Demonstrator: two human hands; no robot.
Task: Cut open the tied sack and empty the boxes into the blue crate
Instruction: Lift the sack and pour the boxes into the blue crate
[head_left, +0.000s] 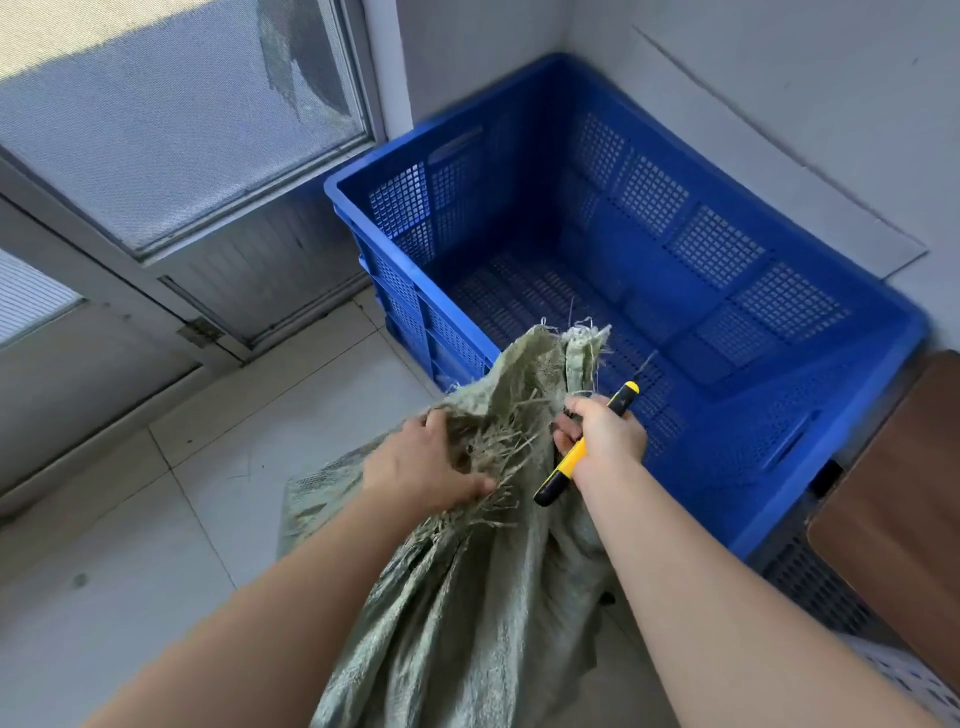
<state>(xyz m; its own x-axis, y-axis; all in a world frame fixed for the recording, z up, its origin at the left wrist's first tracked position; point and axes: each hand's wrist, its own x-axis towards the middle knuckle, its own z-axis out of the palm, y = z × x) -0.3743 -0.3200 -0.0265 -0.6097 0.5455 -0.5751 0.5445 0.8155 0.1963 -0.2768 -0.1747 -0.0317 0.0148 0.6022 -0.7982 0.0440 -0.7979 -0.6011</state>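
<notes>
Head view: tiled floor (130, 530), corner walls (779, 78).

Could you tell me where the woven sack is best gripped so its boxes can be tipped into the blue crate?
Probably the frayed mouth of the woven sack, from the near-left side, as the left hand does: gathered cloth bunches firmly there. The right hand holds the yellow utility knife, and the blue crate sits beyond.

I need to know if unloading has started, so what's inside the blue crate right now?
The blue crate shows only its bare perforated floor, no boxes. The sack top and right hand cover its near corner, so that part is hidden.
</notes>
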